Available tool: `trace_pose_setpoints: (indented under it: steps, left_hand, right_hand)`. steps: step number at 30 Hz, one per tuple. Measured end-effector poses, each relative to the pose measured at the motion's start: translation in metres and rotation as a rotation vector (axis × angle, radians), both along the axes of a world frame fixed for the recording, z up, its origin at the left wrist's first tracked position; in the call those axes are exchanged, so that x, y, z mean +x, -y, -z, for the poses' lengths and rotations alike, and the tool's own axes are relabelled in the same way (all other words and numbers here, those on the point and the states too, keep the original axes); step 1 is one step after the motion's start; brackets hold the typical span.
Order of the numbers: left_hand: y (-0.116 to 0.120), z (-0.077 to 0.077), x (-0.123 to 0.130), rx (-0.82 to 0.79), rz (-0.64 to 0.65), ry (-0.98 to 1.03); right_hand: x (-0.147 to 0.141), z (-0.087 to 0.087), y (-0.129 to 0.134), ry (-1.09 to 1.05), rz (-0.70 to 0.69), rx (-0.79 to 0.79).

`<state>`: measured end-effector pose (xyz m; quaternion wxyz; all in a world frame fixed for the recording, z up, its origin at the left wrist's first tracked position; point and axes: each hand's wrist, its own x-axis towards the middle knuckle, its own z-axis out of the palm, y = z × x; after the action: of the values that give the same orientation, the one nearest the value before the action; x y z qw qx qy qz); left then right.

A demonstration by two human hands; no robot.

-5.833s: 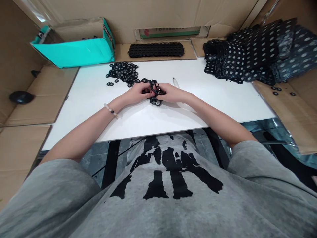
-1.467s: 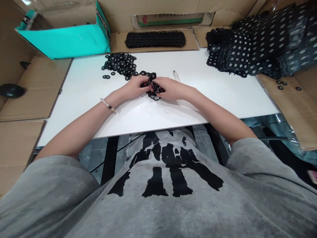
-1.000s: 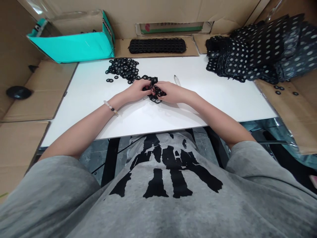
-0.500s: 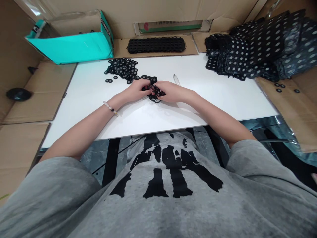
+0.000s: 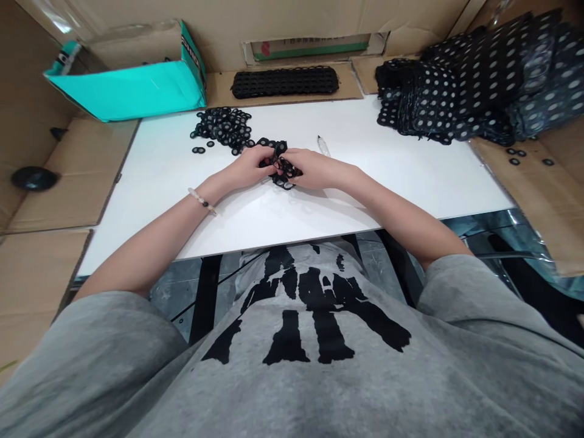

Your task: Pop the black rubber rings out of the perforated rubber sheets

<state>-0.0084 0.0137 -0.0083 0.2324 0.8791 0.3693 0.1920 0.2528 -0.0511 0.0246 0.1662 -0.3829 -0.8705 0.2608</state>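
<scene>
My left hand and my right hand meet over the middle of the white table. Between them is a crumpled black perforated sheet, pinched by the fingers of both. Some of its holes are open rings, while grey-centred discs show along its far edge. My fingertips are partly hidden in its folds. Just beyond my left hand lies a pile of small black discs with grey centres, with a few loose ones at its near left side. A clear pen-like tool with a dark tip rests beyond my right hand.
A turquoise box stands at the back left. Flat black lattice strips are stacked on cardboard at the back. Black dotted sheets are heaped at the right, near several loose discs. A black rounded object sits far left.
The whole view has shifted slightly. Both hands stay in nearly the same place on the crumpled sheet, with only small finger movement.
</scene>
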Motion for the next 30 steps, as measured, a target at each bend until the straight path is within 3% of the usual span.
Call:
trace_pose_setpoints:
  steps: [20,30]
  left_hand:
    - [-0.0006,-0.0006,-0.0009,-0.007,-0.002,0.003]
    - [-0.0006,-0.0032,0.0011,-0.106,-0.001,0.074]
  right_hand:
    - [0.0013,0.0025,-0.0015,-0.023,-0.017,0.013]
    - [-0.0034,0.0079,-0.0055,-0.153,0.047,-0.005]
